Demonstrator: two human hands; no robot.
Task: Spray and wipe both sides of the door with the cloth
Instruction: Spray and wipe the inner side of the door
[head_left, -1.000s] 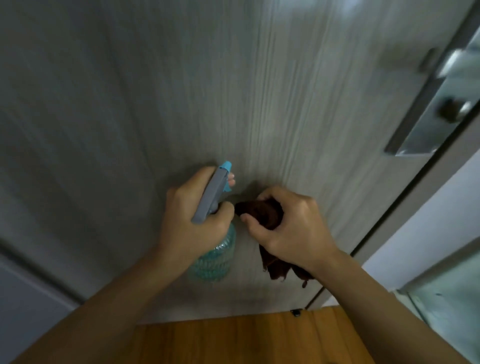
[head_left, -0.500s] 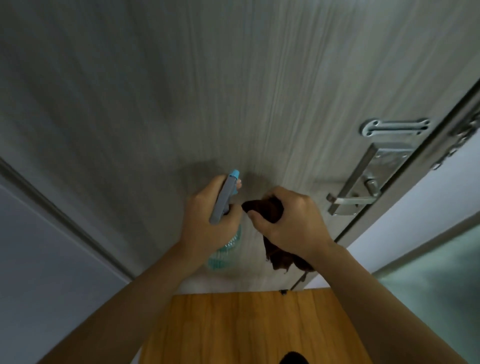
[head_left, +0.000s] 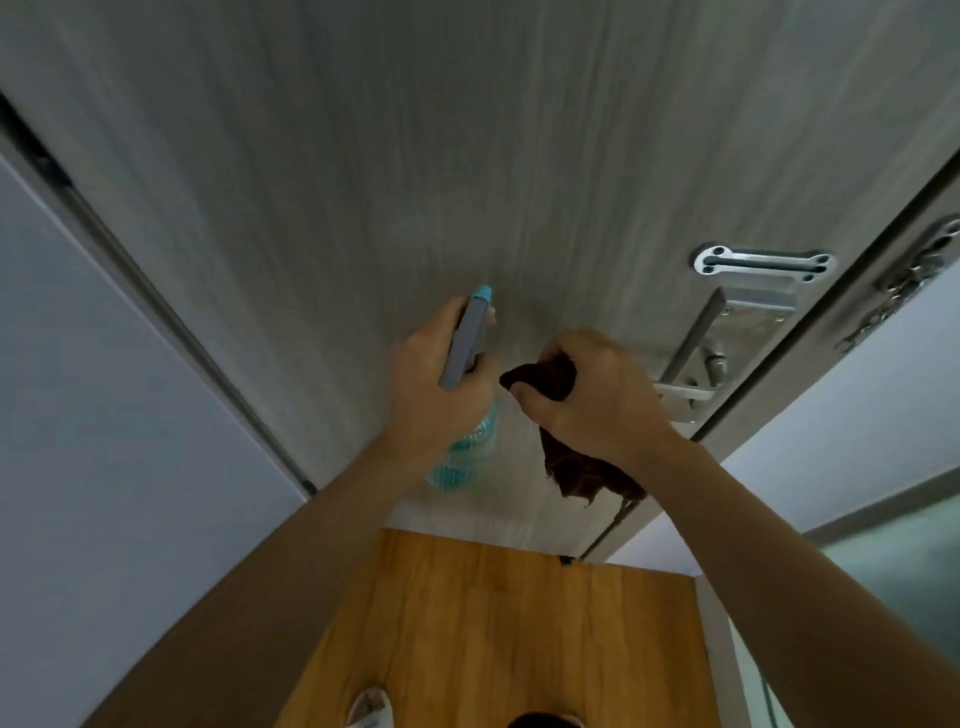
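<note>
A grey wood-grain door (head_left: 467, 156) fills the view ahead. My left hand (head_left: 434, 384) grips a spray bottle (head_left: 467, 447) with a grey trigger head, a blue nozzle tip pointed at the door and a pale teal body hanging below the fist. Just to its right, my right hand (head_left: 597, 400) is closed on a dark brown cloth (head_left: 576, 470), bunched at the fingers and dangling under the palm. Both hands hover close to the door's lower middle.
A metal lever handle with its plate (head_left: 711, 358) and a latch bar (head_left: 763, 262) sit at the door's right edge. The door frame (head_left: 831, 332) runs beside it, with pale walls (head_left: 104, 415) either side. Wooden floor (head_left: 493, 623) lies below, my foot (head_left: 369, 706) at the bottom.
The view has pulled back and tilted, so the handle, latch bar and more floor show. Both hands keep their grips and stay side by side near the door.
</note>
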